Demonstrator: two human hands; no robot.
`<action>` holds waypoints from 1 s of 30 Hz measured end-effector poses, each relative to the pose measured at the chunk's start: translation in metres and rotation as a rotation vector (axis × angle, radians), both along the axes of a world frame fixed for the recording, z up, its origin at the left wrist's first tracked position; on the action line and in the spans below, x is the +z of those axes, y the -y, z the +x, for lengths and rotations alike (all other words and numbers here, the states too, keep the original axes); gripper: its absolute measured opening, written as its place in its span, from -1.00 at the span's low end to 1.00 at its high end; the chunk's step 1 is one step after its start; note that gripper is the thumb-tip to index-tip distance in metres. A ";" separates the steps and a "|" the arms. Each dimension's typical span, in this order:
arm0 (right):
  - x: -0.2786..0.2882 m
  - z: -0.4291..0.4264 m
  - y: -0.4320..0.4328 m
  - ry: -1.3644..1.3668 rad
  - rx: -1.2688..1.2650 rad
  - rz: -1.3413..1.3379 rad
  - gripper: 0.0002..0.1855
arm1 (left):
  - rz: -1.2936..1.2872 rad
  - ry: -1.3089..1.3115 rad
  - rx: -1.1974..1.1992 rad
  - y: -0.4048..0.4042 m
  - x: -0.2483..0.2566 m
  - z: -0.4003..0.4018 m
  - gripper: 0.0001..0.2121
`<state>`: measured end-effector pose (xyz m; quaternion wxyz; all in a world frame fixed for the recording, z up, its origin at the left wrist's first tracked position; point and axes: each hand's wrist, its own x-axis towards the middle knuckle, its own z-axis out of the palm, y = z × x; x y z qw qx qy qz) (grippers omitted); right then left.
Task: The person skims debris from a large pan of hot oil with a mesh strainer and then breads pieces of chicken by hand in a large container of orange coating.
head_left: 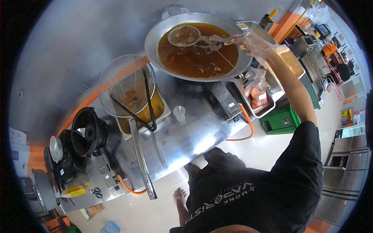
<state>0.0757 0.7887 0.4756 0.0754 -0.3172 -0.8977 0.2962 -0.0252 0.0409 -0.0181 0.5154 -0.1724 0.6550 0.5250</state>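
My right hand, in a clear plastic glove, grips the handle of a round mesh skimmer. The skimmer's head is at the far left part of a large metal wok of brown oil; how deep it sits is hard to tell. Small pale bits float in the oil. A thin metal rod slants across the wok to its near-right rim. Low at my side hangs my left hand, also gloved, with nothing visible in it.
Left of the wok, a large mesh strainer with brown crumbs and black tongs rests over a pan of yellow liquid. Nearby are a small clear cup, a gas burner, bagged meat in a tray, and scissors.
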 end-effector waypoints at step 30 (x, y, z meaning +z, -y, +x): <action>0.102 0.058 -0.020 0.349 -0.095 0.993 -0.80 | -0.097 0.181 -0.129 -0.019 0.003 -0.021 -0.60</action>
